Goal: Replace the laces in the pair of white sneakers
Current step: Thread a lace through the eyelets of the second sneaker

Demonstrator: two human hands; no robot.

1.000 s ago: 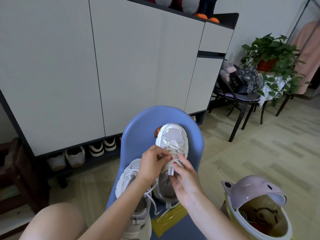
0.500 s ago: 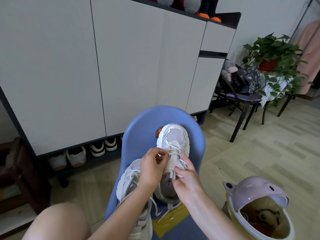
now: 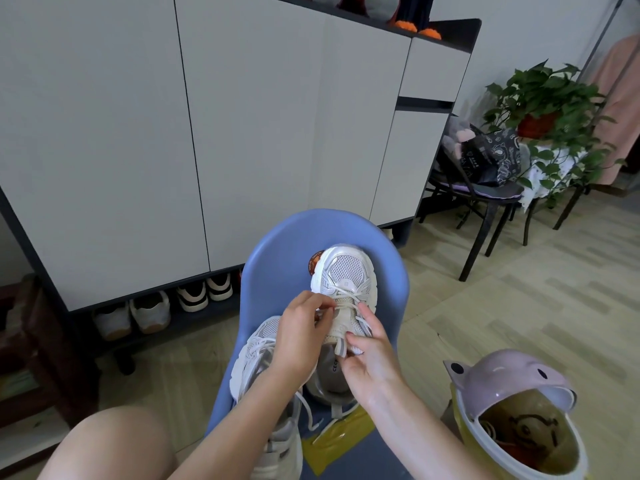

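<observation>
Hands work a white sneaker (image 3: 346,282) on a blue chair (image 3: 277,251): left hand (image 3: 301,337) pinching its lace (image 3: 341,295), right hand (image 3: 372,362) gripping the tongue (image 3: 341,327).

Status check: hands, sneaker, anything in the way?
Left hand pinching lace. Right hand holding far sneaker at tongue. Second sneaker beside it, touching. Nothing blocking.
</observation>
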